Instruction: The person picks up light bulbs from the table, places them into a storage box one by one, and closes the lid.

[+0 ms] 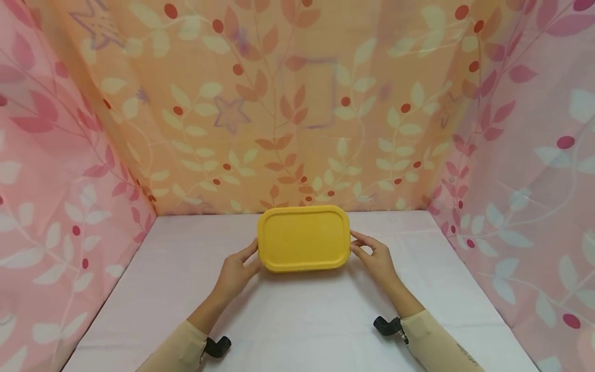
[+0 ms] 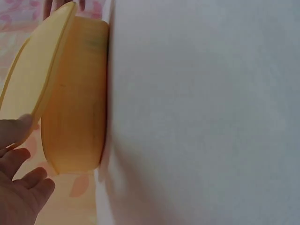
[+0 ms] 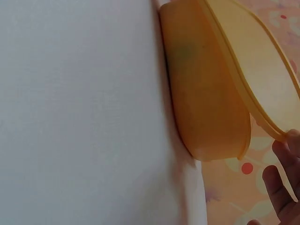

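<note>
A yellow rectangular lid [image 1: 303,237] with rounded corners is held by both hands at its short ends. My left hand [image 1: 236,274] pinches its left edge, thumb on top and fingers under the rim, the other fingers loosely bent. Opposite, the right hand [image 1: 378,261] grips the right edge between thumb and fingers. Below the lid, a yellow plastic container [image 2: 77,103] stands on the white table; the head view hides it. In both wrist views the lid slants over the container, its near edge raised away from the container's rim. A faint greenish patch shows through the container wall [image 3: 206,93].
A white cloth covers the table [image 1: 307,320]. Behind it hangs an orange leaf-patterned curtain [image 1: 297,103], with pink patterned curtains [image 1: 56,181] at both sides. Each beige sleeve [image 1: 178,349] carries a black wrist camera [image 1: 218,346].
</note>
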`<state>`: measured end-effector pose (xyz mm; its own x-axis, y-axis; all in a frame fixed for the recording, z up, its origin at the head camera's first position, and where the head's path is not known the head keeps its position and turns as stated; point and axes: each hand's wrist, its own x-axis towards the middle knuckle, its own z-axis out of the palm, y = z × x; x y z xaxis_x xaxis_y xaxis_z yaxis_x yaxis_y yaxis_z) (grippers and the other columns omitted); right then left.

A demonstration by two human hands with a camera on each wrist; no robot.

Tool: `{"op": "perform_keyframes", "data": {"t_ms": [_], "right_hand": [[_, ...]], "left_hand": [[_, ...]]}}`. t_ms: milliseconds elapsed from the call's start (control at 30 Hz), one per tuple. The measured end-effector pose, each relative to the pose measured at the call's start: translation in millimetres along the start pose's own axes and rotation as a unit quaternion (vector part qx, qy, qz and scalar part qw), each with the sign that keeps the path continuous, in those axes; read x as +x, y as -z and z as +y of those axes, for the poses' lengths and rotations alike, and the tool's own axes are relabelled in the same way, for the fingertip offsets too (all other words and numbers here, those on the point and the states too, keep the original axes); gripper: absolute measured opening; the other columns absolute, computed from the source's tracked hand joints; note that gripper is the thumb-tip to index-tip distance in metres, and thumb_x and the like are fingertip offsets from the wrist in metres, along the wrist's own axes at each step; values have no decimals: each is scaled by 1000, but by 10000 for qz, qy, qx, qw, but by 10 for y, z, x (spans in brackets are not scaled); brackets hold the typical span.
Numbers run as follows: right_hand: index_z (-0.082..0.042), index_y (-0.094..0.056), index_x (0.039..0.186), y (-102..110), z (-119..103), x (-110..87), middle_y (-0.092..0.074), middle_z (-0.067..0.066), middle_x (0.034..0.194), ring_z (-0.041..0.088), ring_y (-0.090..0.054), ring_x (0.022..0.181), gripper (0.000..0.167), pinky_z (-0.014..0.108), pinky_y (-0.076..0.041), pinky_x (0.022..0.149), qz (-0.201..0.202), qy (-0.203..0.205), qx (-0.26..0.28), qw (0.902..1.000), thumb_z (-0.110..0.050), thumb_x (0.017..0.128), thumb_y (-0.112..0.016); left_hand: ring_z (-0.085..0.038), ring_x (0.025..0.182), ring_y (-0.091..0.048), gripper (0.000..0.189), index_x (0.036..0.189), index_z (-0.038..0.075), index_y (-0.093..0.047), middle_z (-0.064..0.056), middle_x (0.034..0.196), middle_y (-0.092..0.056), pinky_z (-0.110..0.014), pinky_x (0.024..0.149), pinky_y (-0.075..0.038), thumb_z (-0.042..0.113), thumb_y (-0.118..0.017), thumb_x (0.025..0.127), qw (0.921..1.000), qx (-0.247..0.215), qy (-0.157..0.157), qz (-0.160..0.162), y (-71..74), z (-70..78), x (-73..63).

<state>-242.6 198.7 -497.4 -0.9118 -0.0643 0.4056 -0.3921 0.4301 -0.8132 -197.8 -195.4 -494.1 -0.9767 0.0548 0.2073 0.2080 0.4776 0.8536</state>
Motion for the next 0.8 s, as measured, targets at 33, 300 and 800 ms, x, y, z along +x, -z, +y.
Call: {"op": "perform_keyframes", "data": {"t_ms": [33, 300, 800], "right_hand": [[-15, -68, 137, 7, 18, 6, -77, 6, 100, 22, -67, 106, 47, 40, -44, 105, -90, 64, 2, 9999, -18, 91, -80], [-17, -56, 149, 63, 72, 77, -71, 0, 119, 21, -58, 117, 71, 38, -44, 105, -956, 577, -450, 9927, -10, 84, -85], [-5, -50, 152, 71, 220, 117, -67, 12, 122, 33, -52, 123, 80, 27, -37, 107, -1179, 738, -477, 9891, -4, 80, -86]], "left_hand": [[-25, 145, -44, 73, 154, 19, -47, 3, 154, -50, -51, 119, -37, 15, -81, 89, 9999, 125, 7, -70, 2, -22, 2], [-27, 145, -44, 84, 156, 22, -44, 1, 155, -48, -51, 118, -38, 20, -86, 84, 9989, 440, -109, -142, 46, -88, 38], [-32, 144, -44, 88, 157, 19, -43, -6, 156, -47, -54, 118, -38, 26, -88, 82, 9950, 886, -197, -424, 36, -89, 182]]}}
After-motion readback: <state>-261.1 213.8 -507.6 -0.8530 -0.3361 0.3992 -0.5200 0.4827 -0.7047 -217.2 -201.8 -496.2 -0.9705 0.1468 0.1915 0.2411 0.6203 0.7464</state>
